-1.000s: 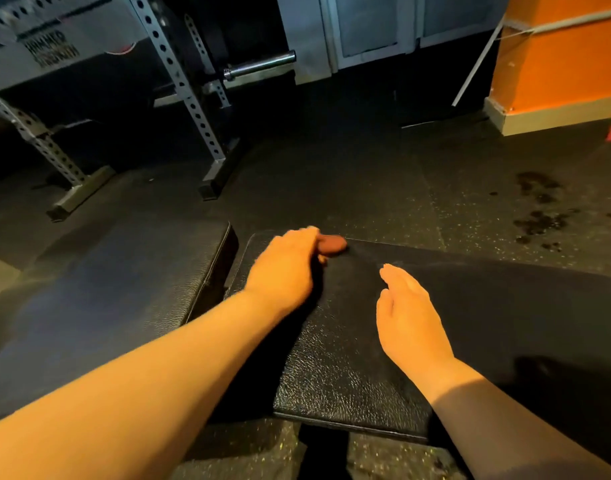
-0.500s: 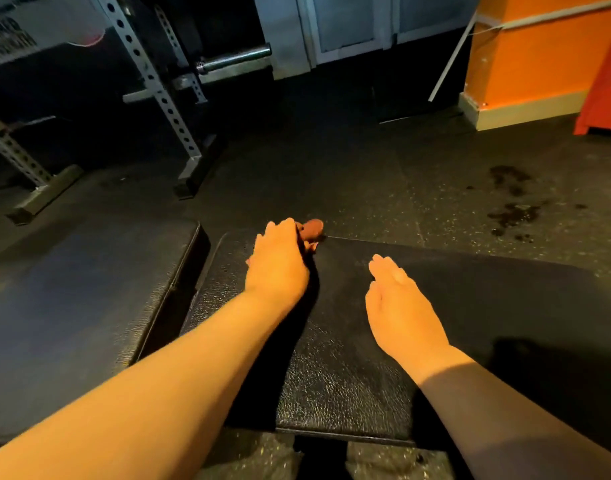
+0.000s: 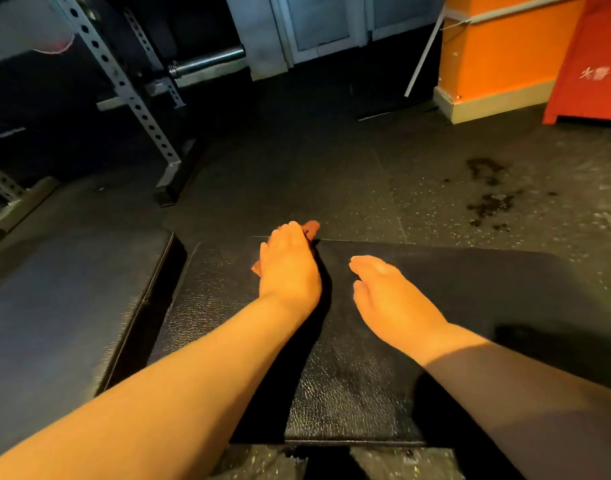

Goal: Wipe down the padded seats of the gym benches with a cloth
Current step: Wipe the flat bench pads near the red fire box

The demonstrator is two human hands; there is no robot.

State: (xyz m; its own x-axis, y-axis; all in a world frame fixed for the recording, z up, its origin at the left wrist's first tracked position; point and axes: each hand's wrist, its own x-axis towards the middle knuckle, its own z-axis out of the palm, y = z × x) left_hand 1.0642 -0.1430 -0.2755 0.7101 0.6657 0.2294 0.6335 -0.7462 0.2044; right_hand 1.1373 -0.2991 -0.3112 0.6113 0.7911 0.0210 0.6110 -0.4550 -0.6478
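Cloth point(image 3: 311, 227), a brownish scrap mostly hidden under the left hand point(image 3: 287, 268), lay at the far edge of the black padded seat point(image 3: 349, 382), with that hand's fingers curled over it. The right hand point(image 3: 390, 303) hovered beside, fingers relaxed, empty. Wiping looked under way; the neighbouring pad point(image 3: 65, 306) probably remained. No wet streaks were discernible.

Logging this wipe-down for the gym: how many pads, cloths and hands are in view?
Pads: 2, one on the left and one under the hands
Cloths: 1
Hands: 2, left hand and right hand
Total: 5
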